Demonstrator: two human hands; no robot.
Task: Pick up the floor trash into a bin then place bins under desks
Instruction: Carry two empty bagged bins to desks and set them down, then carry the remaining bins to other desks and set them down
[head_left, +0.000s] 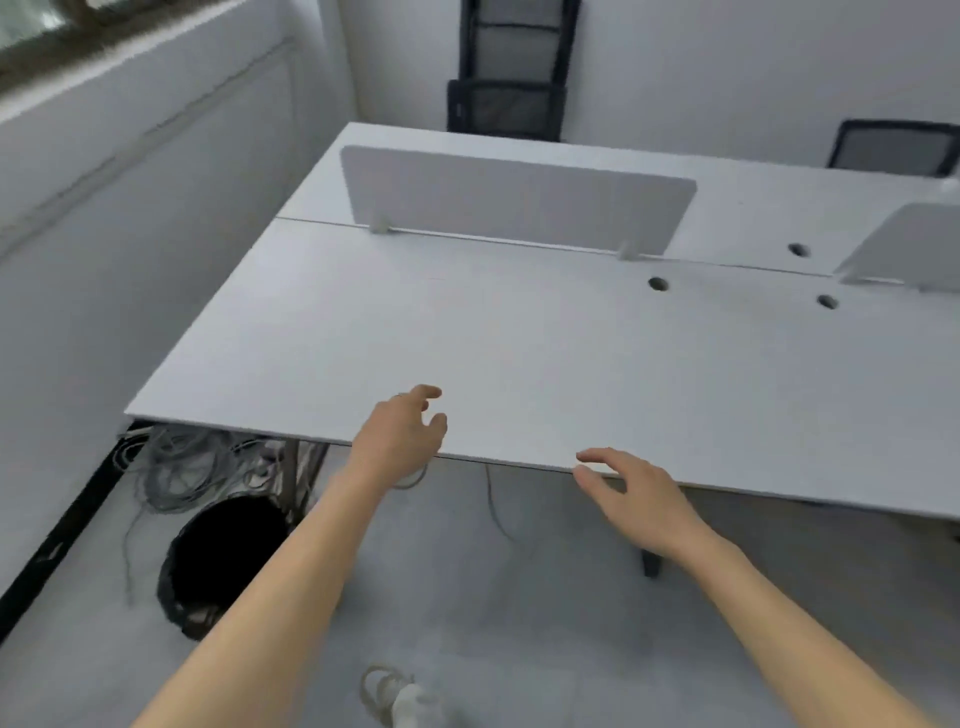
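While the black bin (223, 561) stood on the grey floor (519, 597) at the near left, beside a desk leg (293, 483) and a tangle of grey cables (192, 462), only its far rim seemed to reach beneath the near edge of the white desk (519, 353). Most of it looked to be out in the open, though the angle made that hard to settle. Its inside showed only dark, so what it held could not be told. At the very near edge of view a small coil of cord (400, 696) with a white lump lay on the floor, possibly trash not yet gathered. Both hands were empty: the left hand (400, 431) hovered over the desk's near edge, fingers loosely bent and gripping nothing, and the right hand (634, 493) hung just to its right, fingers relaxed and spread. By that showing the picking-up looked nearly done, and the bin probably wanted pushing further under. Farther off stood a white divider (519, 197) and a black mesh chair (893, 150).
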